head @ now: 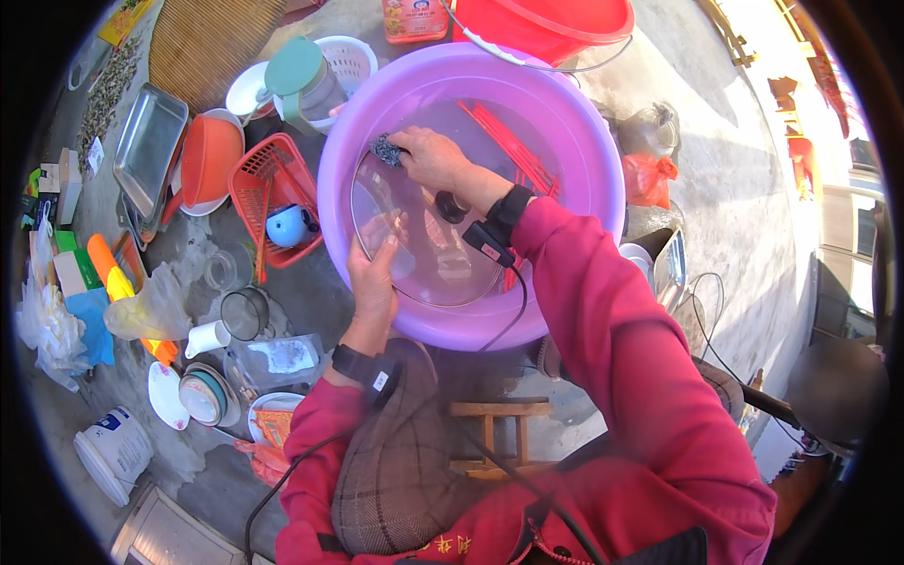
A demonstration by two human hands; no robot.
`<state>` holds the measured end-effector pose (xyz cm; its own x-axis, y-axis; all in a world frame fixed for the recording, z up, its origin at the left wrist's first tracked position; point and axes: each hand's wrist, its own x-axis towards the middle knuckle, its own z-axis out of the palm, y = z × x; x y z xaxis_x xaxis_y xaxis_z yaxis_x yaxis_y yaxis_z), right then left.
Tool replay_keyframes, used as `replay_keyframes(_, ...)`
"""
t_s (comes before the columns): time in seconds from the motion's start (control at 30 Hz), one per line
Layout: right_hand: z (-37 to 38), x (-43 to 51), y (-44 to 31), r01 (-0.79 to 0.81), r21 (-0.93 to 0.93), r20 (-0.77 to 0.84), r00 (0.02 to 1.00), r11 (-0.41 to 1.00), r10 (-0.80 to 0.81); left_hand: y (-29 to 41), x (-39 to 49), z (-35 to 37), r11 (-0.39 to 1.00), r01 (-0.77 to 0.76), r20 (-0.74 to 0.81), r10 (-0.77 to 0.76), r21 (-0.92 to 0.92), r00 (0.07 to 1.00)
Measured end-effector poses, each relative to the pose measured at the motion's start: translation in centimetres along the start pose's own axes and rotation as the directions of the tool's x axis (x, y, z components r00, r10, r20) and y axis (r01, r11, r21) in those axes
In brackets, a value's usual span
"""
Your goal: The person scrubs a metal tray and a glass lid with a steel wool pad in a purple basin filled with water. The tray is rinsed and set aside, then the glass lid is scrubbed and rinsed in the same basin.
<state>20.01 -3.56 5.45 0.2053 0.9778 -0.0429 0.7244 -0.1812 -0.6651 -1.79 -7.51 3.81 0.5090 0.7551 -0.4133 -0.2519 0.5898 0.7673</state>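
A large purple plastic basin (579, 162) of water lies in front of me. My left hand (376, 279) grips the near-left rim of a round glass pot lid (424, 247) with a dark knob, its fingers showing through the glass. My right hand (432, 157) presses a grey scouring ball (387, 150) on the lid's far-left edge. Several red chopsticks (512, 145) lie in the basin beyond and beside the lid.
At left stand a red plastic basket (244, 166) with a blue item, an orange bowl (205, 166), a metal tray (138, 166) and a glass jar (245, 314). Stacked bowls (201, 399) sit lower left. A red bucket (551, 28) touches the basin's far side. A low wooden stool (501, 409) is between my legs.
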Motion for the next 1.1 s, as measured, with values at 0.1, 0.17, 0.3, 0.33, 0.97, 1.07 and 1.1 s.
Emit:
replay_keyframes(0.1,1.4,-1.5,-1.7,0.197,0.079,0.076,0.976,0.977,-0.203,-0.3,0.2,-0.2,0.999,-0.026,-0.054,0.024,-0.036,0.998)
replay_keyframes(0.17,2.4,-3.4,-2.6,0.382,0.09,0.106,0.915,0.92,-0.39,-0.6,0.2,-0.3,0.999,-0.04,-0.07,0.037,-0.034,0.997)
replay_keyframes(0.3,2.3,-2.6,1.2,0.196,0.083,-0.085,0.978,0.977,-0.189,-0.6,-0.1,-0.1,1.0,-0.018,-0.032,0.018,-0.013,0.999)
replay_keyframes(0.33,1.8,-1.3,3.5,0.088,0.078,-0.049,0.995,0.993,-0.084,-0.5,-0.1,0.1,1.0,-0.001,-0.018,0.001,-0.011,1.0)
replay_keyframes(0.97,0.8,0.5,5.2,-0.035,-0.032,-0.02,0.999,0.999,0.034,0.2,0.2,0.7,0.999,-0.002,-0.011,0.002,-0.04,1.0)
replay_keyframes(1.07,0.7,0.8,3.9,-0.059,-0.032,0.017,0.998,0.998,0.06,0.1,0.2,0.1,1.0,-0.002,-0.006,0.002,-0.021,1.0)
replay_keyframes(1.1,0.8,0.5,3.2,-0.092,-0.041,0.062,0.994,0.995,0.094,0.0,0.1,0.0,1.0,-0.001,-0.008,0.001,-0.03,1.0)
